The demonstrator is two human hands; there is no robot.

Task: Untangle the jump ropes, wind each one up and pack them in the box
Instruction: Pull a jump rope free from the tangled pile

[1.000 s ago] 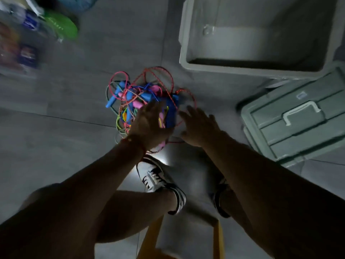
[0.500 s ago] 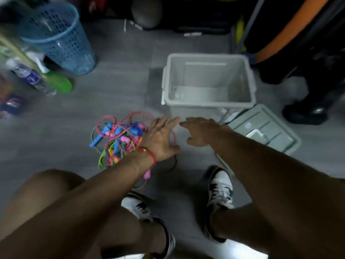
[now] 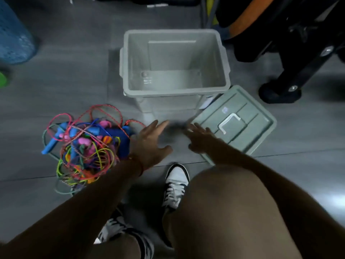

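A tangled heap of jump ropes (image 3: 84,146) in red, pink, blue, yellow and green lies on the grey floor at the left, with blue and pink handles in it. My left hand (image 3: 149,143) hovers just right of the heap with fingers spread, holding nothing. My right hand (image 3: 200,138) is stretched out flat in front of the box, partly over the lid's near corner, and holds nothing. The grey plastic box (image 3: 175,90) stands open with nothing inside, just beyond both hands.
The box's grey-green lid (image 3: 248,128) lies flat on the floor, right of the box. A blue mesh basket (image 3: 13,40) stands far left. Black equipment with an orange band (image 3: 291,43) stands at the back right. My shoes (image 3: 176,184) are below the hands.
Both hands have come off the rope heap and moved right, toward the box front. The view has lifted, bringing the whole box and lid into sight.
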